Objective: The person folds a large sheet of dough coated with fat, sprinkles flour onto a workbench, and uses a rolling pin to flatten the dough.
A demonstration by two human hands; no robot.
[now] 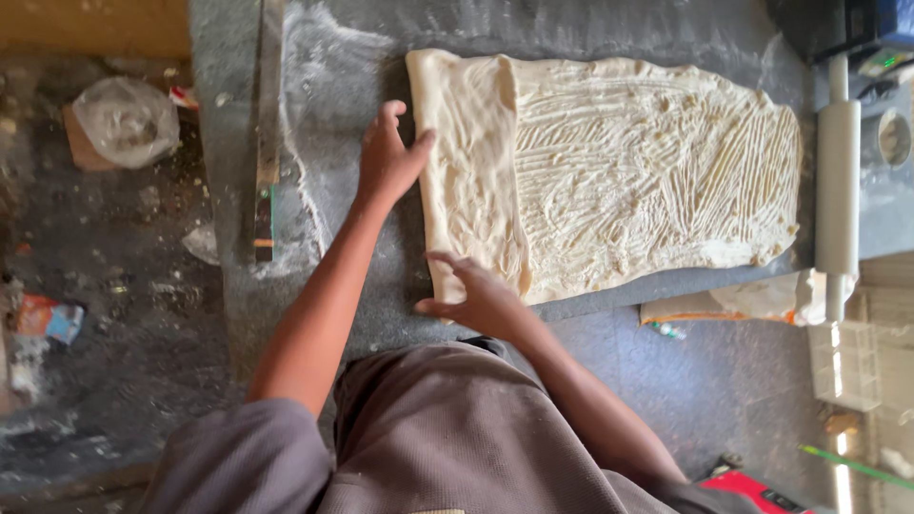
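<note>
A wide sheet of dough [628, 171] lies flat on a dark, floured stone counter [362, 57], its top streaked with a pale spread, and its left end is folded over into a smooth flap [468, 171]. The left hand [388, 157] rests at the flap's outer edge, arm stretched forward, fingers spread and open, thumb touching the dough, gripping nothing. The right hand [476, 295] lies flat and open on the flap's near corner, fingers pointing left, pressing rather than holding. A white rolling pin [838, 186] lies just past the sheet's right end, close to the dough. A long metal scraper [267, 133] lies well apart to the left, near the counter's edge. Bare counter shows between the scraper and the flap. A plastic bag [124, 119] lies on the floor beyond.
</note>
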